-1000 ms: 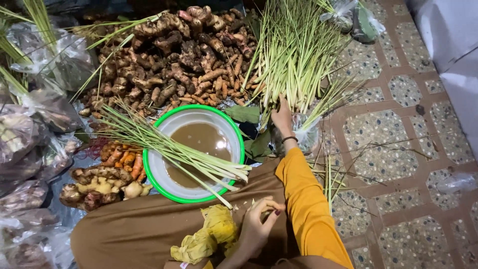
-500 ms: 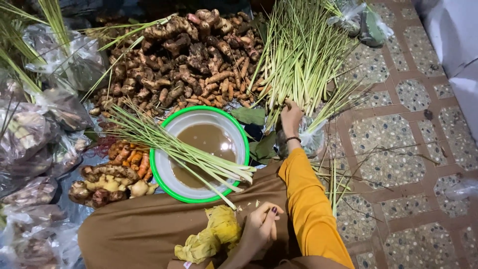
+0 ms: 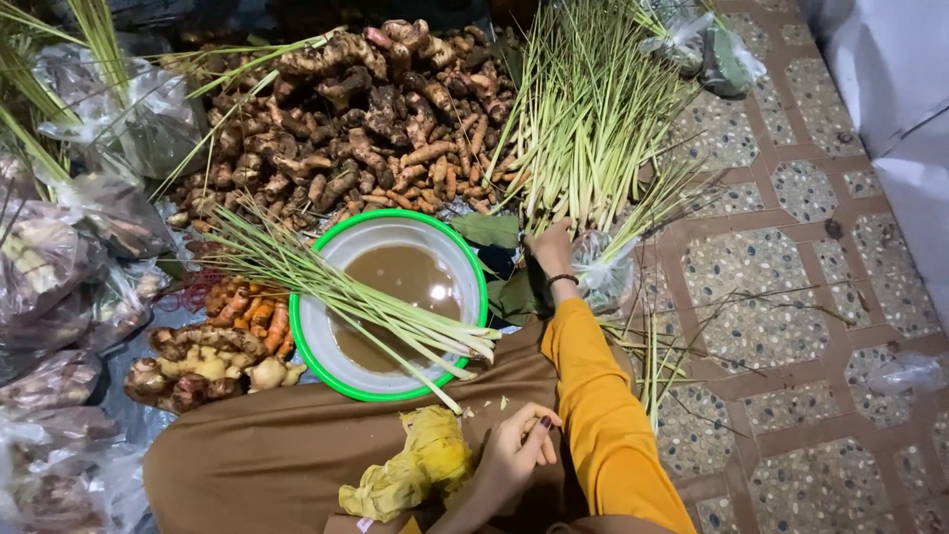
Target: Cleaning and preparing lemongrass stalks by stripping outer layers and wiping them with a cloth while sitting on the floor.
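1. The right hand (image 3: 554, 249), in an orange sleeve (image 3: 603, 396), reaches forward to the base of the big lemongrass pile (image 3: 593, 129); the fingers are curled down into the stalk ends, and I cannot tell whether they are closed on a stalk.
2. The pile's stalks run lengthwise away from the person, cut bases nearest the right hand, leafy tips fanning toward the far edge.
3. The left hand (image 3: 514, 460) rests on the lap, fingers loosely curled together, touching a crumpled yellow cloth (image 3: 415, 470) (nothing else visibly gripped).
4. A second bundle of trimmed lemongrass (image 3: 346, 297) lies diagonally across the green-rimmed bowl (image 3: 316, 366) of brown water, thick ends toward the left hand.
5. The right hand is clearly nearer the pile; the left is nearer the bowl.
6. Beyond the bowl is a heap of ginger roots (image 3: 366, 109).
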